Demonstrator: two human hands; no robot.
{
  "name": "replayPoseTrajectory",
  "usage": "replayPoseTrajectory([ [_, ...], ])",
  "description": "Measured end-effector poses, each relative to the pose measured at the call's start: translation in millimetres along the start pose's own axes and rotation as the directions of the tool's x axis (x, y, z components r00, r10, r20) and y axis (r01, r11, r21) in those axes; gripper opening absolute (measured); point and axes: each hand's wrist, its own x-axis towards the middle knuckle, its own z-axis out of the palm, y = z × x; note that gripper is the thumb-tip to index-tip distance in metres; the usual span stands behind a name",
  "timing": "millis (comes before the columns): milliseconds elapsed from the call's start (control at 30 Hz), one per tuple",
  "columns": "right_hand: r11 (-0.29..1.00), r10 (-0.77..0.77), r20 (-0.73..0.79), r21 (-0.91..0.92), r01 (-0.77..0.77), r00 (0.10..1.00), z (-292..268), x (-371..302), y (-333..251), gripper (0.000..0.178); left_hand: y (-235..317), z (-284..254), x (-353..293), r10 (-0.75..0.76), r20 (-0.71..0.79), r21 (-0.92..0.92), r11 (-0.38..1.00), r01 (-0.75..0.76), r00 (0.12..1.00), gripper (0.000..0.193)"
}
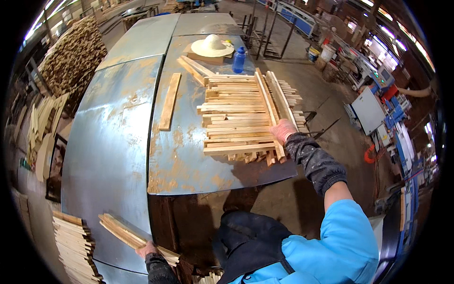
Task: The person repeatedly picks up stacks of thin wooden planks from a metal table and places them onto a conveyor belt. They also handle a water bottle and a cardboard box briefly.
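Note:
At the lower left, my left hand is closed around a small bundle of long wooden strips, which it holds over the metal table's near edge. My right hand, in a pinkish glove, grips a long wooden strip lying lengthwise over a stack of shorter wooden strips. A second long board runs beside it on the right. The fingertips of my right hand are partly hidden. Dark sleeve covers span both forearms.
A lone board lies left of the stack. Behind it are a straw hat on a box and a blue bottle. More strips are piled at lower left. Machinery stands right, a big wood pile far left.

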Motion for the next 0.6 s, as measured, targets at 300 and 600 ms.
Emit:
replayPoseTrajectory([
  [300,0.955,0.172,-0.627,0.297,0.029,0.76,8,-25,0,0.074,2,-42,-52,0.122,0.189,-0.309,0.949,-0.059,0.974,0.076],
  [600,0.341,-0.653,-0.313,0.692,0.637,0.69,-64,-72,-166,0.071,-57,-76,-272,0.006,-0.184,-0.52,0.848,-0.103,0.983,0.074],
])
